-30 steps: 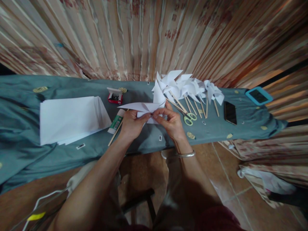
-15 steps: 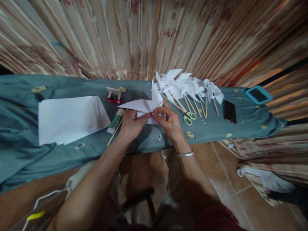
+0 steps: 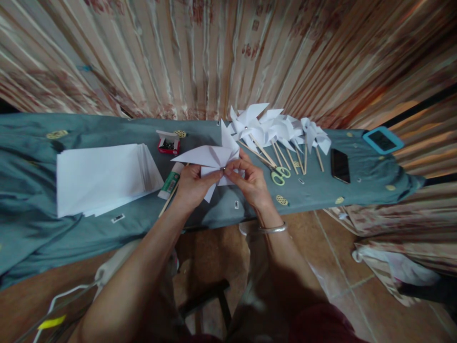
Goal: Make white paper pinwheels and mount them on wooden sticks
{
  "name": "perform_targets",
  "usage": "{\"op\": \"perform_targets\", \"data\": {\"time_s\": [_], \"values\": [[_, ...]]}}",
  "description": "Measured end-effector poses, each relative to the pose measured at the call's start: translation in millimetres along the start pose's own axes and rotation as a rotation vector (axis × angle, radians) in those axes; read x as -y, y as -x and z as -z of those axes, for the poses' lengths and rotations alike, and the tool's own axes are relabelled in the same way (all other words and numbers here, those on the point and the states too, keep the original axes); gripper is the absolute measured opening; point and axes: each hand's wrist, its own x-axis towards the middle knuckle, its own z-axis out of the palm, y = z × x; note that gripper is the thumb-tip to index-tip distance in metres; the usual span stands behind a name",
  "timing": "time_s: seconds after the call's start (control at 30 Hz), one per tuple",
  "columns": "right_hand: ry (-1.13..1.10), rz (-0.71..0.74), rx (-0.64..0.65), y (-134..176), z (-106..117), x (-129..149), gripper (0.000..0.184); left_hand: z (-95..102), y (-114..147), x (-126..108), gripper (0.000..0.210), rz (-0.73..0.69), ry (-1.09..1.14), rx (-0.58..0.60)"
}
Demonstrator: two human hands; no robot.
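Note:
A white paper pinwheel (image 3: 205, 156) with folded blades is held between my hands above the near part of the table. My left hand (image 3: 191, 190) grips its lower left side, thumb stretched toward the centre. At that centre sits a small shiny thumbtack (image 3: 223, 170), with the fingertips of my right hand (image 3: 253, 182) pinched on it. Fingers behind the paper are hidden. Just left of my left hand lie a glue stick (image 3: 170, 182) and a thin wooden stick (image 3: 164, 206), the stick partly covered by the hand.
Several pinwheels on sticks (image 3: 250, 125) lie at the back right, with green-handled scissors (image 3: 280, 175) before them. Farther right are a phone (image 3: 340, 166) and a blue-framed device (image 3: 383, 140). A paper stack (image 3: 103, 178) and an open red box of tacks (image 3: 169, 145) are left.
The pinwheel has tilted slightly, and a lower blade now shows below it between my hands. Both hands keep nearly the same place and grip.

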Motion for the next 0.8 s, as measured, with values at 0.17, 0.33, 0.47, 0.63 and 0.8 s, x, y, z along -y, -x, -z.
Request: {"op": "perform_targets", "data": {"time_s": [0.17,0.33,0.47,0.63,0.8], "values": [[-0.037,0.018,0.008,-0.1,0.7,-0.8,0.011,1.4,0.9,-2.1,0.014,0.000,-0.010,-0.001],[-0.038,0.006,0.016,0.4,0.1,-1.5,0.012,3.8,0.2,-1.2,0.016,-0.011,-0.029,-0.013],[-0.032,0.025,0.014,0.4,-0.3,-0.8,0.013,3.9,0.1,-0.3,0.015,-0.015,-0.063,-0.041],[-0.015,0.044,-0.001,0.5,-0.9,2.0,0.012,3.5,0.4,1.4,0.016,-0.021,-0.076,-0.072],[-0.019,0.019,-0.001,1.1,-0.9,1.9,0.008,4.4,-0.3,3.9,0.016,-0.038,-0.093,-0.080]]}}
